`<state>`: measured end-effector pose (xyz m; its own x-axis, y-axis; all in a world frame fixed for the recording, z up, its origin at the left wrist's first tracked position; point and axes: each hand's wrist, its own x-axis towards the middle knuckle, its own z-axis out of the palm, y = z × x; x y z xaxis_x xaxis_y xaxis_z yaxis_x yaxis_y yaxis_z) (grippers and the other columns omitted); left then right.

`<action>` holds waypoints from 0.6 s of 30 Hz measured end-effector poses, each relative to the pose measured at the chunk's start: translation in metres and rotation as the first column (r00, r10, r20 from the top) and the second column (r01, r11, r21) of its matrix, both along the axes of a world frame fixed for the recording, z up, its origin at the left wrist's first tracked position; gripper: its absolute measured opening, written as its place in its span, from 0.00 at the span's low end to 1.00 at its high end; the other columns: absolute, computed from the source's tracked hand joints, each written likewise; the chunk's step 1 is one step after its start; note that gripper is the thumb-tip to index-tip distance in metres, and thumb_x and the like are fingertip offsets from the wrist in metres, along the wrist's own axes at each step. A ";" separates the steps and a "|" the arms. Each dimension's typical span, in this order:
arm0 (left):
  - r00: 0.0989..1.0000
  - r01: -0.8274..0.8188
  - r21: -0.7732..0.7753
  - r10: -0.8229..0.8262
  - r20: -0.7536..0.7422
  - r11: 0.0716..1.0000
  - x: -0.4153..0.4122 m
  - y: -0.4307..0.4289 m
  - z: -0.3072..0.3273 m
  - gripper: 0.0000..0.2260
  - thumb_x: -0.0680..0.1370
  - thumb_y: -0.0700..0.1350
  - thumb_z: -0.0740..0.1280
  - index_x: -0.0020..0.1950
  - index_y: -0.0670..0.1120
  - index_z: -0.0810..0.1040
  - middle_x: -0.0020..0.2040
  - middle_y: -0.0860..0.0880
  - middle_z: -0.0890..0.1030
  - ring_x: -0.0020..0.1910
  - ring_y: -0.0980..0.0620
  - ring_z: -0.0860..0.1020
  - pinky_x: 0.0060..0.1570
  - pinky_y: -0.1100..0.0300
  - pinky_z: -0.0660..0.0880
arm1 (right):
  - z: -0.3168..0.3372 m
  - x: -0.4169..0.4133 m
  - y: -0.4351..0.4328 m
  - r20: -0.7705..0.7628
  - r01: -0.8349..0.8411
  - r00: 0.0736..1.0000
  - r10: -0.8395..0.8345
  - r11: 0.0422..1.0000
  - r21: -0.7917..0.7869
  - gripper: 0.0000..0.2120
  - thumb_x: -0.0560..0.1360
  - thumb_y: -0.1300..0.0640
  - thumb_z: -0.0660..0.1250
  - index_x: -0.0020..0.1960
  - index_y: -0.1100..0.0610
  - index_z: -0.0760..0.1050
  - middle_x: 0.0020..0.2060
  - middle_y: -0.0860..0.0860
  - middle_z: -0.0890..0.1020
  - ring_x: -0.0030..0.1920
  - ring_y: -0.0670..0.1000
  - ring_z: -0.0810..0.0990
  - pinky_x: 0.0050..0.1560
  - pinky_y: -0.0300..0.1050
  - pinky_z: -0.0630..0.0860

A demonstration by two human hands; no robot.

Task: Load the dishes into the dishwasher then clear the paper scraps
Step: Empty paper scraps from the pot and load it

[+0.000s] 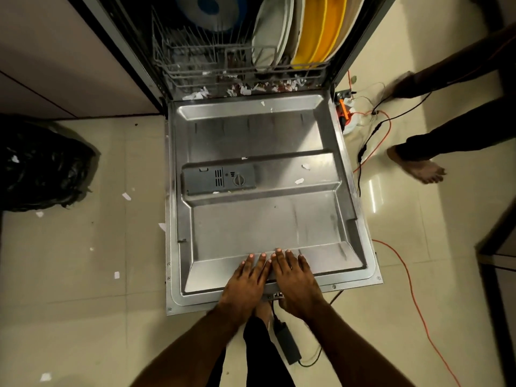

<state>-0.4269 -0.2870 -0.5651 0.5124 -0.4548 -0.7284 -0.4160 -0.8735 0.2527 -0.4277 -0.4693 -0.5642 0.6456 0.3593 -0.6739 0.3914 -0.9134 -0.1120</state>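
The dishwasher door (251, 224) lies open and flat in front of me. My left hand (247, 283) and my right hand (296, 277) rest palm-down, side by side, on its near edge, holding nothing. Inside, the lower rack (195, 60) carries white plates (272, 32) and yellow plates (321, 29) upright on the right. A blue and white plate (209, 9) stands at the back left. Paper scraps (251, 89) lie heaped at the tub's front lip, and a few scraps (299, 180) sit on the door.
A black rubbish bag (42, 166) sits on the floor at left, with loose scraps (126, 196) around it. Orange and black cables (391, 127) trail right of the door. Another person's legs and bare foot (424, 167) stand at right. A black adapter (287, 344) lies by my feet.
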 end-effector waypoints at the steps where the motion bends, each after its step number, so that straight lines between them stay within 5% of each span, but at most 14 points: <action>1: 1.000 0.000 -0.001 0.000 -0.010 1.000 0.005 0.000 0.016 0.42 0.84 0.54 0.61 0.80 0.44 0.30 0.81 0.41 0.32 0.79 0.39 0.34 0.80 0.43 0.42 | 0.016 0.006 0.000 -0.003 -0.019 1.000 0.019 1.000 0.002 0.52 0.74 0.42 0.73 0.84 0.61 0.47 0.83 0.63 0.50 0.83 0.67 0.52 0.80 0.69 0.54; 5: 0.999 -0.007 -0.029 0.006 -0.037 1.000 0.030 0.003 0.089 0.49 0.80 0.53 0.69 0.79 0.47 0.30 0.78 0.46 0.30 0.80 0.43 0.36 0.78 0.46 0.43 | 0.093 0.037 0.001 -0.044 -0.059 0.997 0.060 0.998 0.029 0.52 0.76 0.39 0.71 0.85 0.61 0.44 0.84 0.62 0.49 0.83 0.64 0.50 0.81 0.66 0.50; 9: 0.992 0.008 -0.018 -0.011 -0.128 1.000 0.056 0.007 0.136 0.52 0.76 0.49 0.74 0.82 0.47 0.34 0.83 0.46 0.39 0.82 0.41 0.45 0.78 0.44 0.55 | 0.140 0.064 -0.001 -0.136 -0.029 0.990 0.038 0.997 0.066 0.52 0.68 0.40 0.77 0.82 0.58 0.56 0.79 0.59 0.63 0.78 0.62 0.64 0.79 0.61 0.61; 13: 0.994 0.025 -0.094 -0.034 -0.102 0.995 0.096 0.018 0.215 0.47 0.76 0.49 0.72 0.84 0.48 0.41 0.84 0.47 0.46 0.82 0.41 0.51 0.77 0.42 0.60 | 0.218 0.110 0.010 -0.172 -0.009 0.985 0.019 0.998 0.056 0.37 0.72 0.42 0.76 0.74 0.56 0.68 0.70 0.56 0.75 0.68 0.60 0.75 0.71 0.57 0.73; 15: 0.991 0.012 -0.118 -0.028 -0.133 0.993 0.120 0.024 0.245 0.47 0.74 0.51 0.74 0.84 0.51 0.46 0.83 0.46 0.53 0.80 0.41 0.58 0.76 0.44 0.62 | 0.255 0.136 0.012 -0.208 -0.011 0.978 0.015 1.000 0.023 0.30 0.76 0.44 0.73 0.73 0.55 0.71 0.69 0.56 0.77 0.67 0.59 0.76 0.68 0.56 0.74; 18: 0.987 -0.040 -0.104 0.023 -0.159 0.994 0.149 0.036 0.289 0.45 0.66 0.52 0.79 0.78 0.58 0.59 0.71 0.47 0.75 0.66 0.44 0.77 0.64 0.46 0.76 | 0.299 0.163 0.009 -0.209 -0.034 0.976 0.054 0.995 0.097 0.33 0.68 0.36 0.77 0.67 0.49 0.75 0.60 0.51 0.81 0.59 0.54 0.80 0.62 0.51 0.78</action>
